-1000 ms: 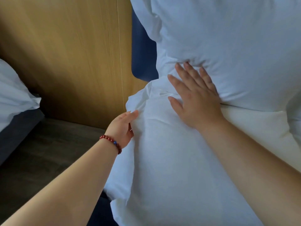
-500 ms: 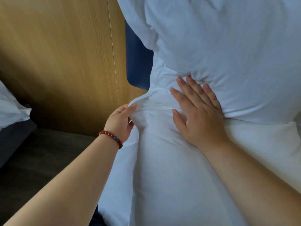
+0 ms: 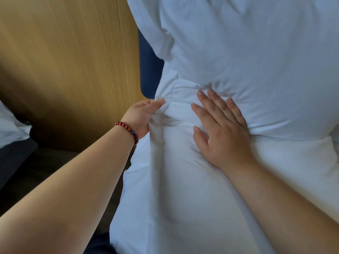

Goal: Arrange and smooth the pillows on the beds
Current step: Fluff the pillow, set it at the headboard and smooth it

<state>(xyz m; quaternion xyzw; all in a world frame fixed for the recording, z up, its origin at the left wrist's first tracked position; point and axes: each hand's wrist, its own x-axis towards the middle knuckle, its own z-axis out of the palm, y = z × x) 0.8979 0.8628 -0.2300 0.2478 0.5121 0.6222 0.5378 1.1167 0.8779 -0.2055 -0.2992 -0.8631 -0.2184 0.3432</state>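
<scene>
A big white pillow point(image 3: 256, 61) stands upright at the head of the bed, creased along its lower edge. Below it lies a white cover point(image 3: 183, 198) that runs toward me. My left hand point(image 3: 141, 116), with a red bead bracelet on the wrist, grips the bunched left edge of the cover just under the pillow's corner; its fingers are hidden behind the cloth. My right hand point(image 3: 222, 131) lies flat with straight fingers, pressing the cover where it meets the pillow's base.
A dark blue headboard point(image 3: 148, 70) shows behind the pillow's left side. A wood wall panel point(image 3: 73, 61) fills the left. At the far left is the white pillow point(image 3: 11, 129) of a second bed, with dark floor point(image 3: 45, 167) between the beds.
My left hand has moved up and in, from touching the cover's edge to gripping and bunching it. My right hand stays flat at the pillow's base. The view has moved closer.
</scene>
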